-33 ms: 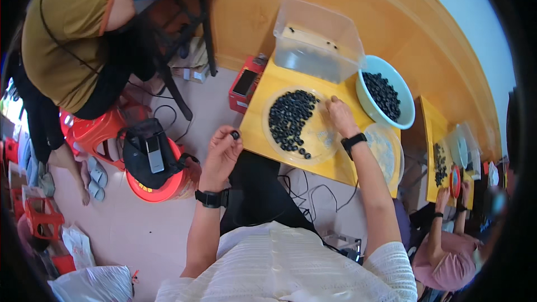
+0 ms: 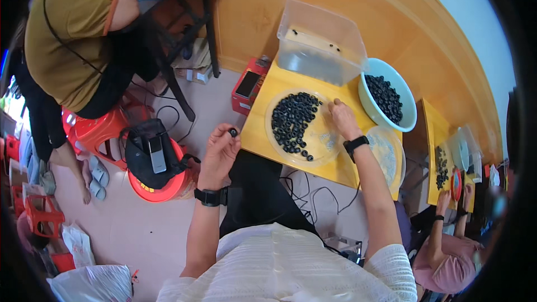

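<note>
My left hand [image 2: 219,154] is raised off the near left of the yellow table, its thumb and fingers pinching one small black ring [image 2: 232,132]. On the table lies a round clear plastic lid or tray [image 2: 314,159] with many loose black rings [image 2: 293,118] spread over its left part and pale bits at its right. At the right rim of that tray, my right hand [image 2: 343,118] has its fingers drawn together, pointing toward the rings. Whatever those fingertips hold, if anything, is too small to make out.
A light-blue basin [image 2: 411,113] full of black rings stands beyond my right hand. Behind the tray is a clear plastic bin [image 2: 316,59] with a few rings. Another round lid [image 2: 386,154] lies under my right forearm. Co-workers sit left and right; a red stool [image 2: 162,190] holds a black bag.
The ring in my left hand has turned slightly, so its hole shows more. The whole view has shifted a little; my right hand stays by the tray's rim.
</note>
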`<state>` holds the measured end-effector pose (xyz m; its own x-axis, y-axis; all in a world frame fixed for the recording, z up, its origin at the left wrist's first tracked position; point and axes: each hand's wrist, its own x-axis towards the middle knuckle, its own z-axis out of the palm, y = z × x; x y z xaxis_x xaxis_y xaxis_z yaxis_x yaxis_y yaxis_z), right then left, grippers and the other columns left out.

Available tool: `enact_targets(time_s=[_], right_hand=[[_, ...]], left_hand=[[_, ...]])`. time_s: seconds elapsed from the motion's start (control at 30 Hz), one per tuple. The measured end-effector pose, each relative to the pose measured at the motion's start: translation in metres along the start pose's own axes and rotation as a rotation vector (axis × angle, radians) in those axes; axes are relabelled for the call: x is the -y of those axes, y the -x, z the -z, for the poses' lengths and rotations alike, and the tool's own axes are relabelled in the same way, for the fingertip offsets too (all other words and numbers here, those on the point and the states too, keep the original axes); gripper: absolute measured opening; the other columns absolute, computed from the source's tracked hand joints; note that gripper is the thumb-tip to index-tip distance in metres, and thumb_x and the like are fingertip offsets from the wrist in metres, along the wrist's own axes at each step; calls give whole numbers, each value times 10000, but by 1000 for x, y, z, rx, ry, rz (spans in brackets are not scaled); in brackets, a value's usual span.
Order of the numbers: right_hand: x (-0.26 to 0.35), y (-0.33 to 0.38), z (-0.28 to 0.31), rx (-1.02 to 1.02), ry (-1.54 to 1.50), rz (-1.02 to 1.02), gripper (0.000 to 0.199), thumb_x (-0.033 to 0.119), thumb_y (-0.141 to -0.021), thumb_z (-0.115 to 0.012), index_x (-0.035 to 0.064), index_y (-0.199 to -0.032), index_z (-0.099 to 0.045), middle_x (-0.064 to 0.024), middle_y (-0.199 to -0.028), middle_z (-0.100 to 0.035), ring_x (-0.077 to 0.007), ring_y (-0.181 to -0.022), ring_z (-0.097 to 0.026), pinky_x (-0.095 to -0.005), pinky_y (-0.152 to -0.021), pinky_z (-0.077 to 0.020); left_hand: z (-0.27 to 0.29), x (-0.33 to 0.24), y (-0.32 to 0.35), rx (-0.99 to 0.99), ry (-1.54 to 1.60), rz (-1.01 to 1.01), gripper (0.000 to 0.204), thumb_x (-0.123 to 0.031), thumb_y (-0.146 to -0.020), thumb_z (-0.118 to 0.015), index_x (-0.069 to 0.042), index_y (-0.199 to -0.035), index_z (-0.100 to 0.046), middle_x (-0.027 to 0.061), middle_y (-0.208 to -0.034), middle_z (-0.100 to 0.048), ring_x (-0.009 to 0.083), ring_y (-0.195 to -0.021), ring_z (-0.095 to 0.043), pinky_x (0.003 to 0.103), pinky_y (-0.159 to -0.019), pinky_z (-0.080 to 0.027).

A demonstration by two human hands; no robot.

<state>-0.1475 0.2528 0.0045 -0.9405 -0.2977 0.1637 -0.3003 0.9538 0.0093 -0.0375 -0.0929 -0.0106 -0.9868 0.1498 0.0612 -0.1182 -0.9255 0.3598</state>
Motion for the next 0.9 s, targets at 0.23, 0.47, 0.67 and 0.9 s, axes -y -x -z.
enact_targets(time_s=[0.23, 0.47, 0.67, 0.9], right_hand=[[9, -1, 10, -27, -124, -20, 218, 45, -621, -654, -10, -797, -537, -183, -854, -571, -334, -783, -586, -408, -708, -482], [7, 4, 8, -172, -431, -84, 180, -57, -604, -561, -34, -782, -573, -178, -765, -585, -312, -696, -579, -371, -636, -466], [-4, 5, -3, -151, -856, -262, 173, -57, -630, -563, -31, -790, -624, -85, -711, -599, -154, -628, -570, -265, -564, -455], [19, 24, 28, 6, -1445, -550, 162, -39, -679, -599, -10, -836, -631, -35, -762, -604, -106, -664, -567, -216, -621, -472]], left_hand=[[-11, -12, -2, 58, -34, -21, 144, -22, -853, -567, -25, -996, -550, 92, -942, -585, 153, -827, -599, 235, -735, -536], [-13, 11, 8, 43, -42, 63, 149, -11, -848, -564, -13, -996, -547, 103, -927, -601, 160, -793, -620, 245, -716, -553], [-13, 18, 13, 50, -50, 106, 150, -10, -850, -562, -15, -1000, -546, 103, -926, -601, 160, -802, -623, 250, -724, -556], [-14, 27, 16, 45, -57, 145, 145, -8, -848, -566, -23, -992, -548, 101, -926, -601, 160, -800, -625, 259, -728, -557]])
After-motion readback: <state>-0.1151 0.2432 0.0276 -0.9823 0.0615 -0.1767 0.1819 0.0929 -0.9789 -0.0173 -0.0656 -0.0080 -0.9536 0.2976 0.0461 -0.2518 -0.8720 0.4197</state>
